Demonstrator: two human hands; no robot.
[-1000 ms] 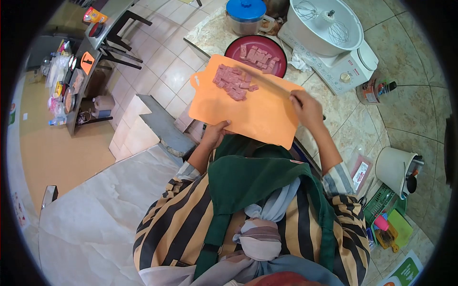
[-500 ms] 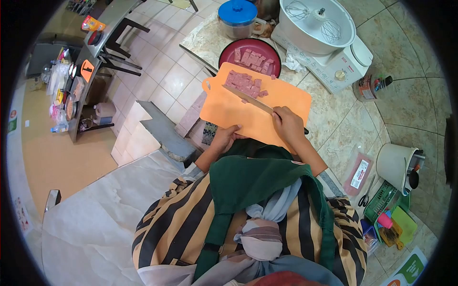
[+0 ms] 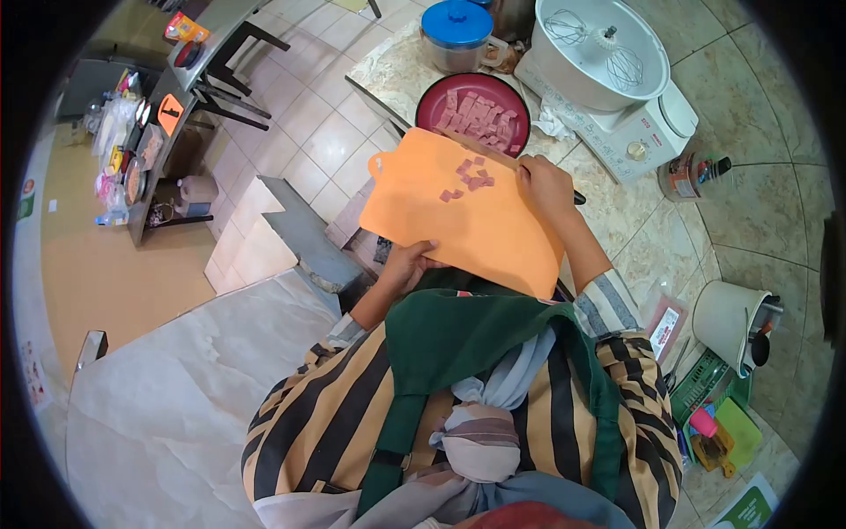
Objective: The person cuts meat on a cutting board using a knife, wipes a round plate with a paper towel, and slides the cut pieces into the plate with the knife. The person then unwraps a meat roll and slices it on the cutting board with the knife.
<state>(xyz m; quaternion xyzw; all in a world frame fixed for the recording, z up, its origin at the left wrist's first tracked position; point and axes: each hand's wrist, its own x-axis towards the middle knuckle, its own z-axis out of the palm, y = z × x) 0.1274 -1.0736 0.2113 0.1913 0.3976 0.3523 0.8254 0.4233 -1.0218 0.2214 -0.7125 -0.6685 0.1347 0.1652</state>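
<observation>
My left hand (image 3: 410,265) grips the near edge of an orange cutting board (image 3: 423,212), thumb on top. The board is tilted with its far edge at a dark red plate (image 3: 425,101). In my right hand (image 3: 548,187) is a knife (image 3: 480,147), its blade lying along the board's far edge. Several small pieces of pink meat (image 3: 476,182) lie on the board. Many more diced pieces (image 3: 476,117) fill the plate. The knife's handle is mostly hidden by my right hand; its black end shows beyond it.
Behind the plate stand a blue-lidded pitcher (image 3: 456,40) and a white stand mixer (image 3: 608,62) with two whisks. On the right are a jar (image 3: 686,176), a packaged meat pack (image 3: 665,326), a white bin (image 3: 724,317) and a green basket (image 3: 705,388). A cluttered table (image 3: 159,167) stands far left.
The knife has moved from mid-board to the far edge, and most of the meat pile has gone from the board onto the plate. The board has tilted toward the plate.
</observation>
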